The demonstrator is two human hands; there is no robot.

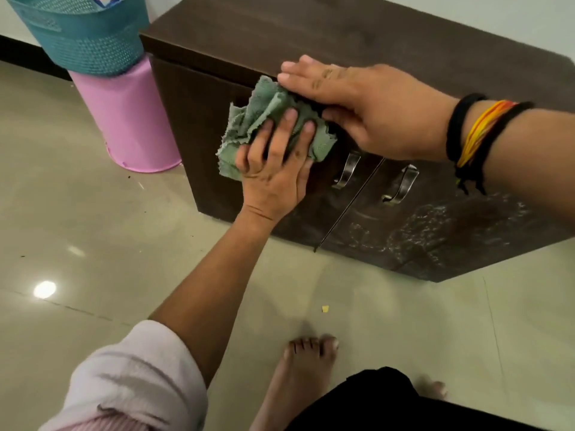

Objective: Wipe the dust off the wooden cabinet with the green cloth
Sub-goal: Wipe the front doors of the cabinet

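Fingers (291,119) of the left hand (273,178) spread over the bunched green cloth (264,119) and press it against the upper front of the wooden cabinet (342,35), just left of centre in the frame; three fingertips show on the fabric, clasping it. Above and to the right, the right hand (367,104) lies over the cloth's upper edge at the cabinet's top front corner, its fingers stretched nearly flat with the thumb tucked beneath against the cloth, so both hands have hold of the one cloth. Around the right wrist sit several bands (479,129): black ones and a yellow-orange bundle. One cabinet fills the upper right of the frame, with two doors and two metal handles (345,171), one on each door beside the middle seam; pale smeared marks cover the lower right door. In the upper left, one teal basket (84,35) sits stacked on one upturned pink bucket (133,119), just beside the cabinet's left side. Two bare feet (305,371) stand on the glossy tiled floor (93,228) at the bottom, and a pale sleeve (130,384) is rolled up at the left elbow.
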